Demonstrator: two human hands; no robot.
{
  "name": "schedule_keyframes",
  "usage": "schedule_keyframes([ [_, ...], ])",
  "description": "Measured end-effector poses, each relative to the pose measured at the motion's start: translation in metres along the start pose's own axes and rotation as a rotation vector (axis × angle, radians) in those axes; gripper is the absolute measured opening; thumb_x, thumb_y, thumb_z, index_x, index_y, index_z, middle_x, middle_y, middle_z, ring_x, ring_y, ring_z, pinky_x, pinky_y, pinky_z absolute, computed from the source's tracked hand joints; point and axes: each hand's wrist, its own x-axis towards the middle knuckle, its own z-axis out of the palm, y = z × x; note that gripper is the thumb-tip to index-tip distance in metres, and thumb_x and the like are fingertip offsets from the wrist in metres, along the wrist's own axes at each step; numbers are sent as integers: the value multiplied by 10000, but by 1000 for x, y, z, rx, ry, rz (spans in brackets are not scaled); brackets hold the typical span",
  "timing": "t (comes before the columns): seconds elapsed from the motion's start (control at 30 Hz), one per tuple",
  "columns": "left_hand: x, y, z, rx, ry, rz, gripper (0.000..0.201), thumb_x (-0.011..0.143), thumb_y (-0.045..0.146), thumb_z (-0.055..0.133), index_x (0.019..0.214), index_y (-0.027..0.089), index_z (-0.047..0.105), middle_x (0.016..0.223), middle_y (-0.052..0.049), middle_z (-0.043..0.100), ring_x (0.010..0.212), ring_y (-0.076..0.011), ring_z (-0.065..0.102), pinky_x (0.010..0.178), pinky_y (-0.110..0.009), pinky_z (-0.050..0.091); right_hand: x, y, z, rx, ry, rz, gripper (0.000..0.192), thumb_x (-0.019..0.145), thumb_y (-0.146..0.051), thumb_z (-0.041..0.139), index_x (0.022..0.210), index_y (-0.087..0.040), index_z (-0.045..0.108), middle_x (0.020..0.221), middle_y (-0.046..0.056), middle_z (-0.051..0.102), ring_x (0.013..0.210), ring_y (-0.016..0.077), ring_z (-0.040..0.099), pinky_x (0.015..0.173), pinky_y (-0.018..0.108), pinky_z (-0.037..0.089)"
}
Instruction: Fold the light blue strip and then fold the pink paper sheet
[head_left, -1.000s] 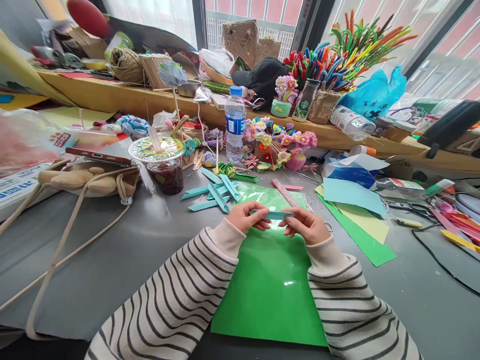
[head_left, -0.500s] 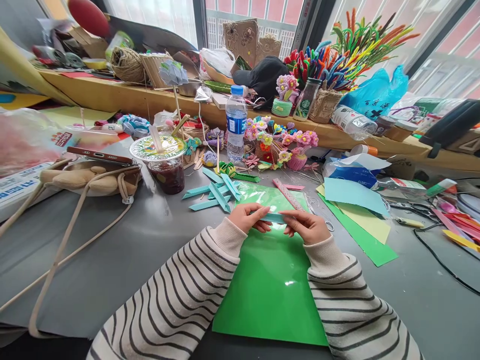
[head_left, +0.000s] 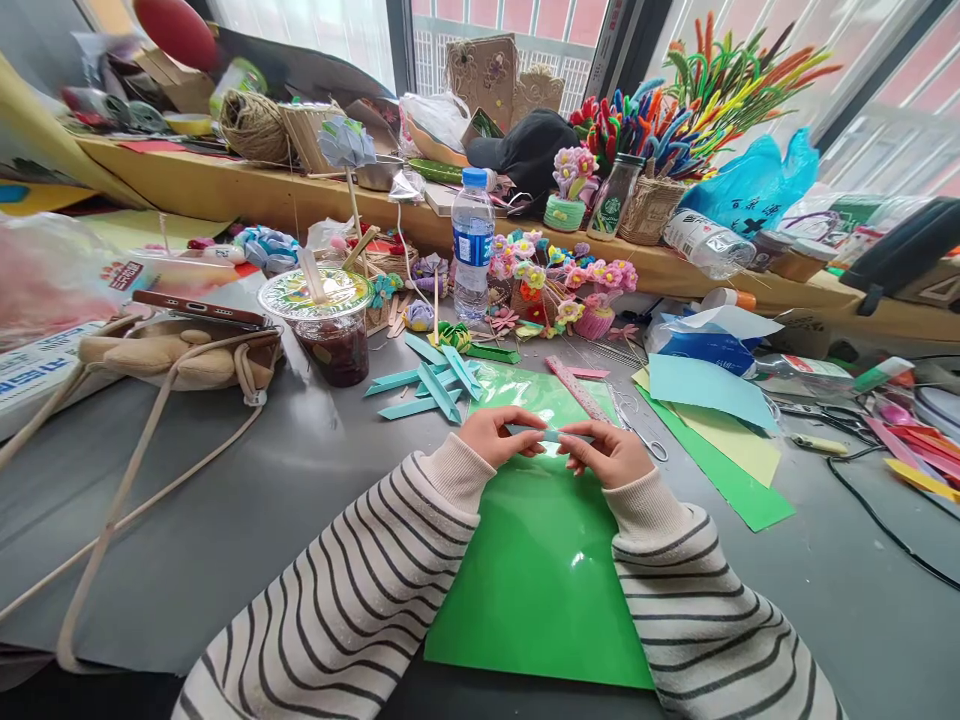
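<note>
Left hand and right hand pinch opposite ends of a teal paper strip, apparently folded, above the green sheet.

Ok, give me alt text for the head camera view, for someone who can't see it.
Two hands in striped sleeves, the left hand and the right hand, pinch a teal paper strip between them above a green sheet on a grey table. More folded teal strips, a drink cup, a water bottle and craft flowers lie beyond.
</note>
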Motion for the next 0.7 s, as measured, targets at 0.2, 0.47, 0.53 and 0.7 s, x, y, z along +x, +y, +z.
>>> schedule_keyframes([
  [0.2, -3, -1, 0, 244, 29, 108, 165, 620, 237, 594, 732, 115, 603, 606, -38, 607, 546, -133, 592, 546, -230, 485, -1, 2, 0, -196, -1, -99, 187, 610, -362, 587, 639, -177, 585, 522, 11, 592, 422, 127, 544, 437, 250, 449],
  [0.47, -4, -3, -1, 867, -57, 496, 149, 698, 244, 519, 766, 180, 635, 700, -43, 629, 650, -141, 563, 605, -221, 427, 2, 8, -3, -600, -48, -466, 151, 710, -286, 498, 642, -191, 594, 578, 26, 589, 501, 141, 522, 501, 263, 410],
  [0.53, -3, -4, -2, 951, -69, 520, 163, 711, 253, 508, 769, 177, 641, 689, -45, 626, 628, -137, 557, 571, -213, 420, 3, 9, -5, -651, -59, -513, 159, 727, -275, 480, 649, -186, 586, 598, 32, 590, 527, 139, 519, 510, 254, 404],
  [0.7, -1, -3, -5, 960, -12, 547, 152, 709, 222, 521, 742, 149, 650, 657, -44, 623, 608, -126, 552, 559, -201, 418, 5, 6, -9, -633, -44, -492, 176, 738, -274, 476, 651, -158, 575, 565, 28, 574, 465, 110, 496, 478, 230, 403],
])
